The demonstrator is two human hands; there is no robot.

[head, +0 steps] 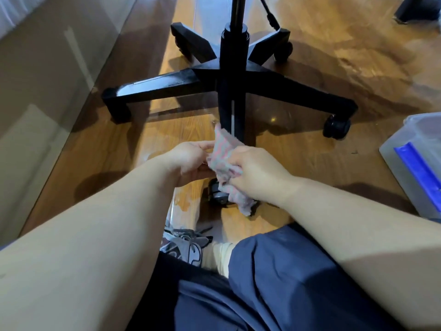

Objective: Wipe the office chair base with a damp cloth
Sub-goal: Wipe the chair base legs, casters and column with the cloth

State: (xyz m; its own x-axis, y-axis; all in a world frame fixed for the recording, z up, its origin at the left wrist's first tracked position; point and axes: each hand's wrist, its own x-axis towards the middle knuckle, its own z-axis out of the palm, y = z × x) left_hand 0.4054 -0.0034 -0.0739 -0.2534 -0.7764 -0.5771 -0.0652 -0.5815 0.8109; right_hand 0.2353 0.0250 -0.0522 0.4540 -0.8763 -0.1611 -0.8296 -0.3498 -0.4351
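A black five-legged office chair base (281, 88) stands on the wooden floor, its central column (232, 56) rising out of the top of the view. A pink and grey checked cloth (223, 155) is held over the nearest leg, which points toward me. My left hand (191, 161) pinches the cloth's left edge. My right hand (257, 175) grips its right side, and the cloth's tail hangs down over the near caster (218, 193). The hands and cloth hide most of that leg's end.
A grey plastic bin (415, 168) with a blue handle sits on the floor at right. A wall or cabinet panel (47, 80) runs along the left. My knees in dark blue trousers (286, 283) and a grey shoe (188, 247) fill the bottom. A clear floor mat (167, 111) lies under the chair.
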